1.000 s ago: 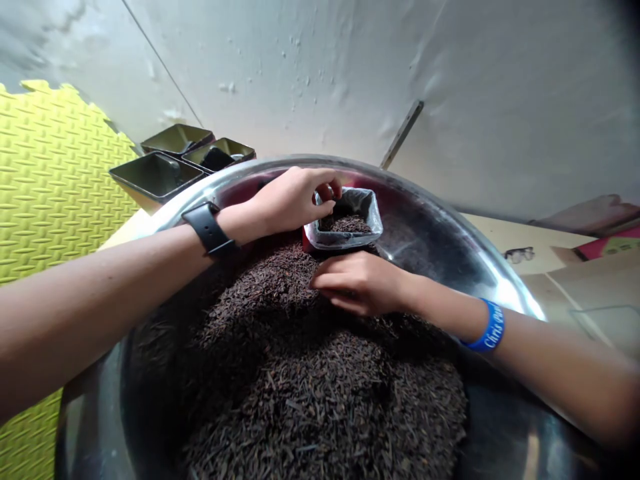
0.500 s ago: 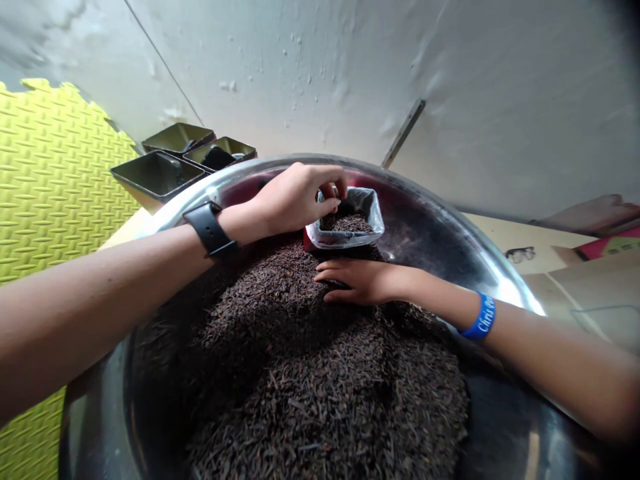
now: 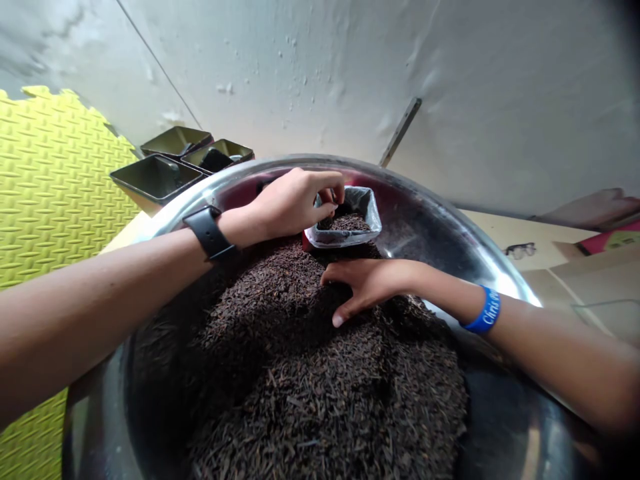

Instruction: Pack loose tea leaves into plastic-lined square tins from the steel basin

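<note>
Dark loose tea leaves (image 3: 300, 373) lie heaped in a large round metal basin (image 3: 480, 260). On the far part of the heap stands a small red tin (image 3: 370, 233) with a clear plastic liner folded over its rim and tea leaves inside. My left hand (image 3: 300, 203), with a black watch on its wrist, reaches over the tin's left side. Its thumb and fingers are curled together at the opening; whatever they pinch is hidden. Just in front of the tin, my right hand (image 3: 367, 283) rests on the tea, thumb spread away from the fingers, whose tips are partly hidden.
Several open square tins (image 3: 157, 177) stand beyond the basin's left rim. A yellow foam mat (image 3: 55, 187) lies at left. Glasses (image 3: 520, 251) and a cardboard box (image 3: 595, 287) are at right. A wall (image 3: 310, 80) rises close behind the basin, and another person's hand blurs at far right.
My right hand's thumb has swung down and away from its fingers, and the fingers have bent into the tea. My left hand stays nearly in place at the tin.
</note>
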Motion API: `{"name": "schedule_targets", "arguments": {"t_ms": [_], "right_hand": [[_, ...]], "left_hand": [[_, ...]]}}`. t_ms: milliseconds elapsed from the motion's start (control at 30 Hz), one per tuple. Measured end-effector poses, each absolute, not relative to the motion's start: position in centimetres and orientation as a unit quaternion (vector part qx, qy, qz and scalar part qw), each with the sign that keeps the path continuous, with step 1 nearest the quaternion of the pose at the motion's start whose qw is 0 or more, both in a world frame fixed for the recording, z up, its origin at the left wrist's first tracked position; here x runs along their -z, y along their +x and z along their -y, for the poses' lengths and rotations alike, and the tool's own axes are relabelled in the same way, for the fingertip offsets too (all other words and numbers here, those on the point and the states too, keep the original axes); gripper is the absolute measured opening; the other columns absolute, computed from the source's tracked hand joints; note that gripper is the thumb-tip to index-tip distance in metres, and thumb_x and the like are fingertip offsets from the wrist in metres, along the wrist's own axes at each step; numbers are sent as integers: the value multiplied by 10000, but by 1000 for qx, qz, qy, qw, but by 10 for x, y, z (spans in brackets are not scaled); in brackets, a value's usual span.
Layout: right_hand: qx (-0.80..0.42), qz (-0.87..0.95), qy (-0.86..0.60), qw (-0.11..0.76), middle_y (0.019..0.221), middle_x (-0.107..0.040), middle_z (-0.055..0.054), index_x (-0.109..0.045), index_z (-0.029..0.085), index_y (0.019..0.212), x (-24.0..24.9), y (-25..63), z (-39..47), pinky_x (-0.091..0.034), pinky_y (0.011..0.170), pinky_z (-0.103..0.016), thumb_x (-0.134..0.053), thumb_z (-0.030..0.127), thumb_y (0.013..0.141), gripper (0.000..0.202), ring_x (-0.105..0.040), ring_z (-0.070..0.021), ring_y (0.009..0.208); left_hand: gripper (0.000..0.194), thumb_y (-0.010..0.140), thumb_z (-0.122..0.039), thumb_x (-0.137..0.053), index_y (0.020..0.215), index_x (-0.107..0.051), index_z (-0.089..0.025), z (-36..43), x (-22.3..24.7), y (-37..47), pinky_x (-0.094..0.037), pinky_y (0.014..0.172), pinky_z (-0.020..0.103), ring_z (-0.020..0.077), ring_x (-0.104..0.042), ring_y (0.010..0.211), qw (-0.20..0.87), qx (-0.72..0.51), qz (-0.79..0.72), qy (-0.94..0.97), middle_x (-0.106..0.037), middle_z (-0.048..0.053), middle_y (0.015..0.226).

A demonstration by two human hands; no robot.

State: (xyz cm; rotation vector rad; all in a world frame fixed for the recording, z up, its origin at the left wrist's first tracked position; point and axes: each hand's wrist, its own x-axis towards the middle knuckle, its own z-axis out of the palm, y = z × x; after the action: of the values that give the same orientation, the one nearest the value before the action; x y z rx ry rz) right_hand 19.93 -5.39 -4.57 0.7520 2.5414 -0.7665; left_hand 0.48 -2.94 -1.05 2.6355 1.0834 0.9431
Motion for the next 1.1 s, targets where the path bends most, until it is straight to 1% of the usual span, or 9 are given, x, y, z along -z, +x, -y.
{"name": "schedule_targets", "arguments": {"t_ms": [133, 267, 400, 533, 700, 933, 1100], "right_hand": [[285, -887, 280, 233, 1252, -563, -117, -509, 193, 1278, 42, 197, 55, -430, 880, -365, -562, 793, 629, 886, -544, -303, 1092], [284, -876, 286, 265, 1312, -532, -144, -482, 152, 1339, 40, 195, 58, -408, 957, -395, -574, 797, 610, 978, -514, -330, 1164], [293, -863, 284, 297, 1329, -518, -165, -475, 123, 1355, 40, 197, 60, -411, 969, -385, -551, 833, 581, 1053, -500, -335, 1192], [284, -859, 279, 323, 1273, -564, -168, -522, 120, 1316, 39, 199, 61, -449, 920, -387, -506, 857, 590, 1035, -546, -333, 1136], [285, -846, 285, 348, 1294, -544, -182, -511, 96, 1323, 38, 199, 62, -437, 944, -398, -512, 839, 612, 1029, -522, -342, 1167], [308, -855, 264, 324, 1260, -583, -143, -567, 126, 1275, 39, 201, 62, -428, 960, -362, -547, 769, 668, 884, -549, -297, 1146], [302, -855, 272, 323, 1258, -586, -138, -581, 131, 1262, 37, 200, 63, -438, 945, -355, -558, 748, 678, 850, -556, -294, 1139]], "left_hand": [[223, 790, -204, -536, 975, -657, -170, 29, 11, 5, -440, 720, 257, 125, -602, 775, 69, -309, -362, 877, -681, 19, 874], [221, 783, -211, -530, 960, -657, -173, 30, 10, 5, -433, 704, 250, 125, -599, 771, 74, -309, -364, 876, -683, 24, 870], [230, 778, -196, -529, 967, -658, -171, 31, 8, 5, -433, 693, 249, 125, -596, 760, 73, -314, -365, 873, -686, 28, 862], [224, 773, -171, -535, 953, -668, -174, 32, 8, 6, -433, 689, 247, 121, -593, 738, 65, -316, -366, 873, -684, 21, 831], [232, 779, -174, -532, 971, -662, -169, 31, 8, 5, -441, 698, 246, 116, -594, 729, 78, -323, -364, 870, -686, 17, 834], [226, 794, -199, -522, 967, -664, -162, 26, 10, 3, -448, 726, 242, 118, -606, 759, 95, -322, -364, 869, -694, 27, 850], [221, 802, -207, -519, 957, -674, -182, 26, 11, 4, -446, 739, 247, 121, -607, 765, 100, -322, -361, 869, -700, 26, 870]]}}
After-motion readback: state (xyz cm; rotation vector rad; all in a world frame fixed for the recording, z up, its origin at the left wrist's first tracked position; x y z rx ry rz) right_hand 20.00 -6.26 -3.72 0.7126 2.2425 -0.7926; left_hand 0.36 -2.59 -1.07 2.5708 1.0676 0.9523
